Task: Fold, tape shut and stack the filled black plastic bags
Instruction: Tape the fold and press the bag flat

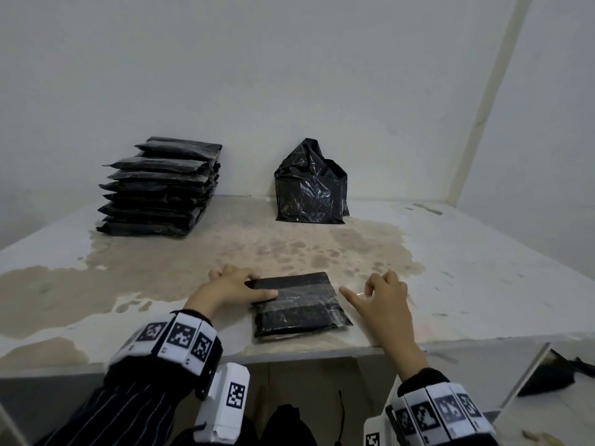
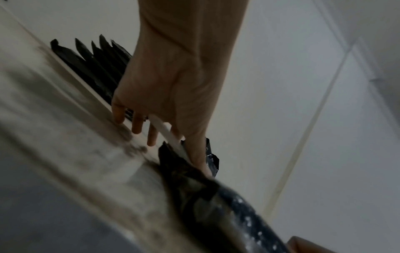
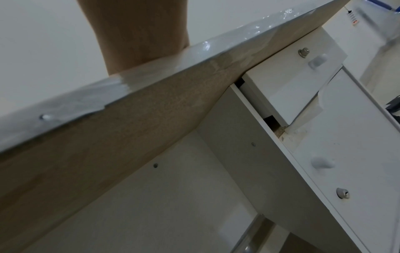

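**A:** Your folded, filled black plastic bag [image 1: 297, 305] lies flat near the front edge of the stained white table [image 1: 467, 268], with a clear strip of tape [image 1: 354, 292] across it. Your left hand [image 1: 230, 289] grips the bag's left end, thumb on top and fingers curled at the far edge. Keep that hold firm so the fold can't spring open.

**B:** And your right hand [image 1: 383, 302]?

**A:** It sits just beside the bag's right end, fingers bent, seemingly pinching the free tail of the tape. I'd judge you should pull it taut, lay it low over the edge, then rub from the middle outward so no wrinkle lifts.

**B:** What can't you make out?

**A:** The tape is nearly invisible against the table, so where it ends is unclear. The right wrist view shows only the table's underside and a drawer. The left wrist view is blurred. No tape roll is visible. The tall stack of finished black bags [image 1: 161, 191] and one crumpled, unfolded black bag [image 1: 310, 188] wait by the wall.
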